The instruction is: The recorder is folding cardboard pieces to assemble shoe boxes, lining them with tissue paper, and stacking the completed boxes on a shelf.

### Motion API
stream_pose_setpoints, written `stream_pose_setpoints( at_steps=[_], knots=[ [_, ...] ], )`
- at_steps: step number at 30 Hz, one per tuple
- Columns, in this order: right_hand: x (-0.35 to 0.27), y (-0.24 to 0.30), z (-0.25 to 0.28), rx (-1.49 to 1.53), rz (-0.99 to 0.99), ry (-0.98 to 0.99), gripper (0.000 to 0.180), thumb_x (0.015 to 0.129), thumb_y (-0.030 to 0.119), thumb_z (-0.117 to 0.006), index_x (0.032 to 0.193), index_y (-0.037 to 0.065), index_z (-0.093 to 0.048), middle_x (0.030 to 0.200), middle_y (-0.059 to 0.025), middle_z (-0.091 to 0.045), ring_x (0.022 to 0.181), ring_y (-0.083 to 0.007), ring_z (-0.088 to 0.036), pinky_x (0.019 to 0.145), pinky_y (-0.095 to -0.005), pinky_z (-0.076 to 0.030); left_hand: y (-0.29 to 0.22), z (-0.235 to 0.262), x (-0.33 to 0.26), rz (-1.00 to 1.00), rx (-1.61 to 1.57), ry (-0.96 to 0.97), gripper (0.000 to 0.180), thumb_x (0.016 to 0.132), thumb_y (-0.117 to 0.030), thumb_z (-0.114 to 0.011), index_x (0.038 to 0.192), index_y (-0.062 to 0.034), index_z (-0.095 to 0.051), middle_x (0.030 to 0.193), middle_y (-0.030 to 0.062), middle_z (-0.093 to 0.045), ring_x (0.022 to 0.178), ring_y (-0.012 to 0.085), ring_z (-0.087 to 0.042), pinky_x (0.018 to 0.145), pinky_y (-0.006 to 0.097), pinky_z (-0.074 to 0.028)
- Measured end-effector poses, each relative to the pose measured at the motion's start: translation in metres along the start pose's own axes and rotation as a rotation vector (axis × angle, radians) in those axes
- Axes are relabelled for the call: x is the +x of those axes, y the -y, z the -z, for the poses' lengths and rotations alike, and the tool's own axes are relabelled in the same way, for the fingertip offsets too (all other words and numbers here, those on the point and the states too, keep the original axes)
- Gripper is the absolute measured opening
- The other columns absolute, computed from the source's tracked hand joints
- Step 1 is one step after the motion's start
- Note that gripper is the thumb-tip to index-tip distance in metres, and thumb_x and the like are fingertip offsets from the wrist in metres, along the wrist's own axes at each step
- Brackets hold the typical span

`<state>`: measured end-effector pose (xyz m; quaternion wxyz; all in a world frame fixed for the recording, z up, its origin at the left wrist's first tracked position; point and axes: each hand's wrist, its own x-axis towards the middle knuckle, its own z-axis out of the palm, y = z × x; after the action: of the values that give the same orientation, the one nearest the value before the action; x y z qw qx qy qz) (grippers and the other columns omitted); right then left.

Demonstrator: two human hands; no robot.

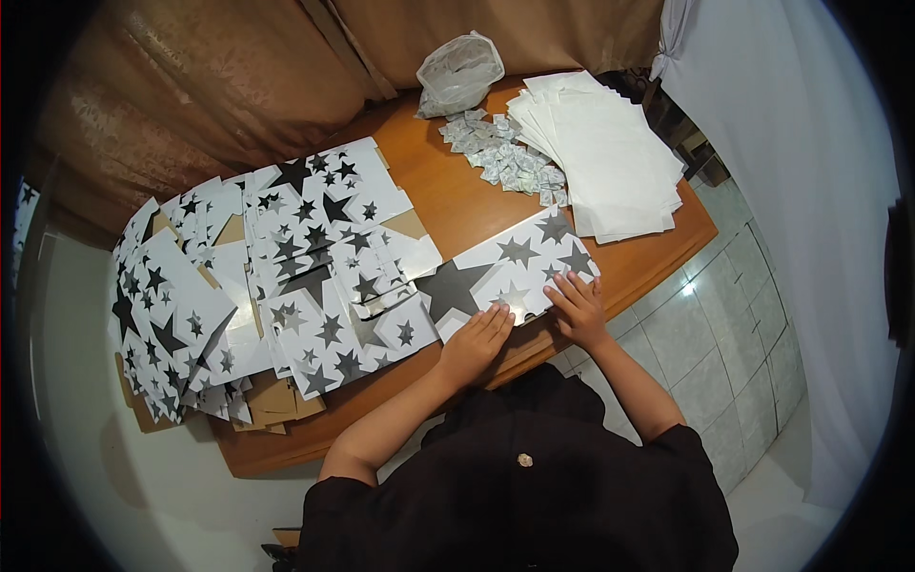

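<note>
A flat white box [496, 278] printed with black and grey stars lies at the table's near edge, its top surface smooth and closed. My left hand [477, 341] rests with its fingers laid out along the box's near edge. On the box's right end, my right hand [578, 307] lies with fingers stretched flat. Neither hand grips anything. Left of the box, overlapping star-printed cardboard pieces [329, 329] are heaped, several of them folded or part-folded.
The brown wooden table [419, 167] also bears a stack of white paper sheets [620, 153], a pile of small clear packets [510, 157] and a translucent plastic bag [460, 76]. Brown curtains [219, 86] hang behind; a white cloth [782, 143] hangs at the right.
</note>
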<state>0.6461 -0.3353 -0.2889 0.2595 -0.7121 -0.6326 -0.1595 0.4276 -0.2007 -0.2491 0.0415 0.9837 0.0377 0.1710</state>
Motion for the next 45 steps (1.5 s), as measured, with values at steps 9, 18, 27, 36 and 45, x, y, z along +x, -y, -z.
stream_pose_setpoints(
  at_steps=[9, 18, 27, 36, 45],
  knots=[
    [0.008, 0.040, 0.013, 0.173, -0.114, -0.005, 0.040, 0.074, 0.014, -0.067, 0.113, 0.013, -0.061, 0.118, -0.0032, -0.059, 0.116, -0.0219, -0.051, 0.105, -0.0497, -0.022, 0.006, 0.026, 0.008, 0.103, -0.125, 0.114, 0.043, 0.087, -0.021, -0.057, 0.126, -0.0046, -0.049, 0.131, 0.0103, -0.051, 0.123, 0.0241, -0.047, 0.098, 0.041, -0.039],
    [0.013, 0.050, 0.010, 0.182, -0.158, -0.075, 0.033, 0.073, 0.013, -0.068, 0.105, 0.013, -0.064, 0.109, -0.0060, -0.061, 0.108, -0.0221, -0.055, 0.103, -0.0484, -0.026, 0.010, 0.005, 0.005, 0.142, -0.085, 0.080, 0.048, 0.087, -0.023, -0.057, 0.130, -0.0078, -0.046, 0.133, 0.0084, -0.049, 0.123, 0.0225, -0.046, 0.099, 0.039, -0.039],
    [-0.004, 0.073, -0.005, 1.295, -1.139, 0.043, 0.025, 0.091, 0.024, -0.055, 0.080, 0.002, -0.059, 0.068, 0.0001, -0.056, 0.058, -0.0062, -0.049, 0.052, -0.0212, -0.040, 0.007, 0.024, 0.024, 0.319, -0.413, 0.045, 0.046, 0.083, -0.022, -0.061, 0.125, -0.0065, -0.053, 0.127, 0.0092, -0.054, 0.122, 0.0235, -0.047, 0.100, 0.039, -0.037],
    [0.004, 0.081, -0.001, 1.353, -1.124, 0.043, 0.026, 0.094, 0.030, -0.053, 0.088, 0.005, -0.059, 0.073, 0.0010, -0.054, 0.057, -0.0047, -0.047, 0.052, -0.0184, -0.039, 0.008, 0.001, 0.039, 0.284, -0.119, 0.103, 0.045, 0.092, -0.036, -0.046, 0.135, -0.0206, -0.044, 0.140, 0.0102, -0.040, 0.131, 0.0260, -0.035, 0.104, 0.053, -0.026],
    [0.009, 0.087, -0.007, 1.351, -1.243, -0.049, 0.025, 0.093, 0.029, -0.054, 0.087, 0.004, -0.057, 0.073, 0.0007, -0.055, 0.059, -0.0053, -0.048, 0.054, -0.0187, -0.041, 0.009, 0.004, 0.037, 0.261, -0.094, 0.136, 0.058, 0.088, -0.050, -0.047, 0.138, -0.0201, -0.040, 0.143, 0.0116, -0.036, 0.134, 0.0278, -0.031, 0.105, 0.054, -0.024]
  ],
)
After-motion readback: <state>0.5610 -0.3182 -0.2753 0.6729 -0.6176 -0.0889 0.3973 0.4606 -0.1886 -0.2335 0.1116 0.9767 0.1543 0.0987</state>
